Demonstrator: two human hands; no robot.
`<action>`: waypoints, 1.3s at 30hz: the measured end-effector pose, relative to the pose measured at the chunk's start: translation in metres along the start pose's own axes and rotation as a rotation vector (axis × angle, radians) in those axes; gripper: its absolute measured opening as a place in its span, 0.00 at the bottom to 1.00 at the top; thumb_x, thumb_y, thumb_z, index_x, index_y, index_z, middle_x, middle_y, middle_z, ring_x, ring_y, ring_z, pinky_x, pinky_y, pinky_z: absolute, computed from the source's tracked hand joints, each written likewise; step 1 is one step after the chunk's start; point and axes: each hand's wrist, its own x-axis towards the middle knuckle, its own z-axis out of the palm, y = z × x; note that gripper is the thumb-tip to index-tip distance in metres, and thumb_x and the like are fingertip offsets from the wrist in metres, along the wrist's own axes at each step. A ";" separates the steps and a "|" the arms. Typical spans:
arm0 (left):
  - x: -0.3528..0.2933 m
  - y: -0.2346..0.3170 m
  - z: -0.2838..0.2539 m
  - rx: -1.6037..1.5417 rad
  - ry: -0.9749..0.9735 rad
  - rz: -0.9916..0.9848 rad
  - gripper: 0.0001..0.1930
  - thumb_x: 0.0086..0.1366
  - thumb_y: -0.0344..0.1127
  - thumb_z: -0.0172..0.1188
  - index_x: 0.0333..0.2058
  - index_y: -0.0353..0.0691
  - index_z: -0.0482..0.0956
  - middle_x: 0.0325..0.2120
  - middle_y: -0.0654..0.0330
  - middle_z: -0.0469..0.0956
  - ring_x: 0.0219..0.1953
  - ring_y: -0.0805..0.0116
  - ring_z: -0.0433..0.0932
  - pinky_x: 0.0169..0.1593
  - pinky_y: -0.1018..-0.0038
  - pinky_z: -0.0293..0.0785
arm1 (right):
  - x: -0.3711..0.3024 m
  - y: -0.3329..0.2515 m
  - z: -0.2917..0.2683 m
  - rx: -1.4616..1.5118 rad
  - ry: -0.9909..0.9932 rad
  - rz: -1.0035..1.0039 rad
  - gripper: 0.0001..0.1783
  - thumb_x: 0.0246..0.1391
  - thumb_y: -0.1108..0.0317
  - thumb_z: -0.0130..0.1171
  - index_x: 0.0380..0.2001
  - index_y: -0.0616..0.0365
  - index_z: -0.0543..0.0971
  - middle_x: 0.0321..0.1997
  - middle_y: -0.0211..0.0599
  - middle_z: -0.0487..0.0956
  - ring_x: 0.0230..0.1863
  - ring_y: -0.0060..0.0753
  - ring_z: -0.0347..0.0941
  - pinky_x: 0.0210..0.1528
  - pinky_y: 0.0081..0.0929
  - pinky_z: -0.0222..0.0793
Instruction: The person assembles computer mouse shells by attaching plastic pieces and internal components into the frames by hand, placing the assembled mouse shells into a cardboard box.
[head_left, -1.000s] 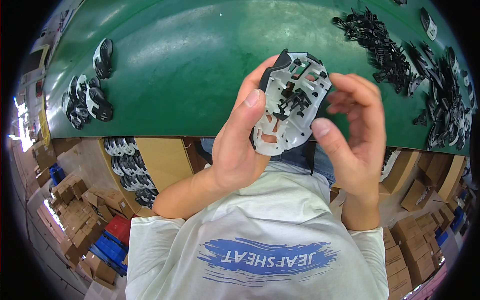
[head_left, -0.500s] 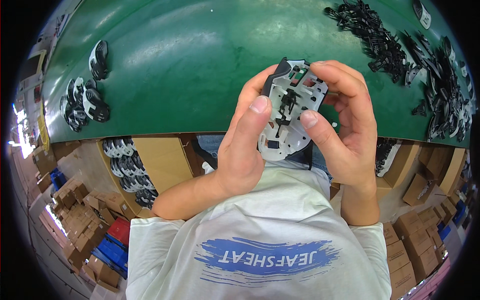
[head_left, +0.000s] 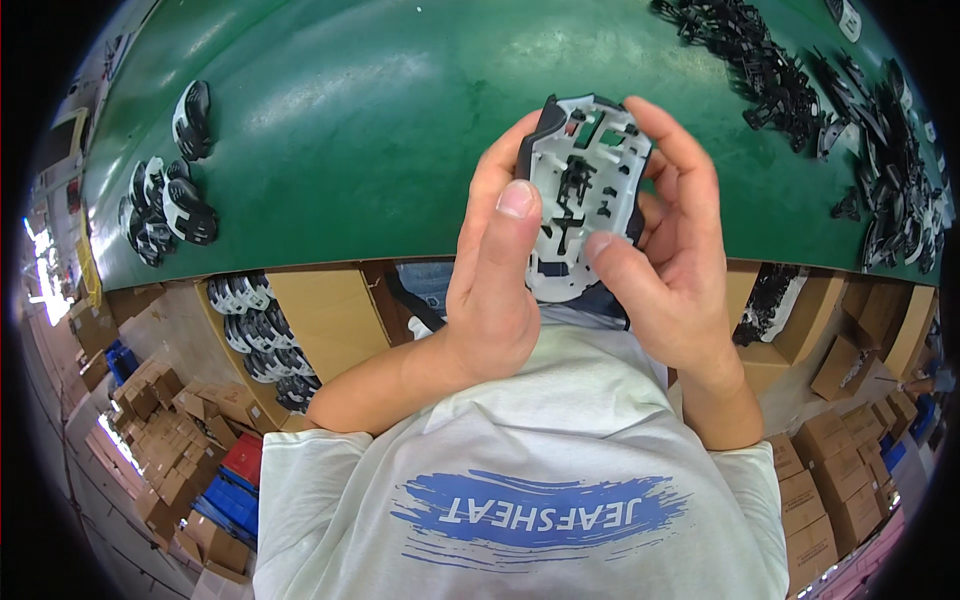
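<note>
Head view: beyond the white shirt [head_left: 500, 420], the left hand [head_left: 493, 290] pinches the left rim of a white-and-black shell [head_left: 592, 202], hollow side toward the camera; the right hand [head_left: 685, 275] pinches its lower right. Past it, on the green table [head_left: 400, 180], black parts [head_left: 780, 98] lie heaped.

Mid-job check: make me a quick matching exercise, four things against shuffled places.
Things
1. Open-backed white plastic shell with black edging
2. Tangled heap of small black plastic parts
3. Cluster of rounded black-and-white plastic shells
4. Red plastic bin

Places
A. On the smooth green table, right side
B. Off the table, low at left
C. Between left hand and right hand
D. On the table, left side

Pairs: 1-C; 2-A; 3-D; 4-B
</note>
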 end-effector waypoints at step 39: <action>-0.012 -0.010 -0.024 0.396 0.131 -0.021 0.14 0.67 0.25 0.60 0.51 0.28 0.77 0.37 0.60 0.85 0.39 0.79 0.79 0.43 0.76 0.79 | -0.004 0.036 0.016 -0.266 0.014 -0.174 0.35 0.61 0.82 0.60 0.70 0.64 0.63 0.60 0.40 0.76 0.58 0.28 0.76 0.62 0.29 0.74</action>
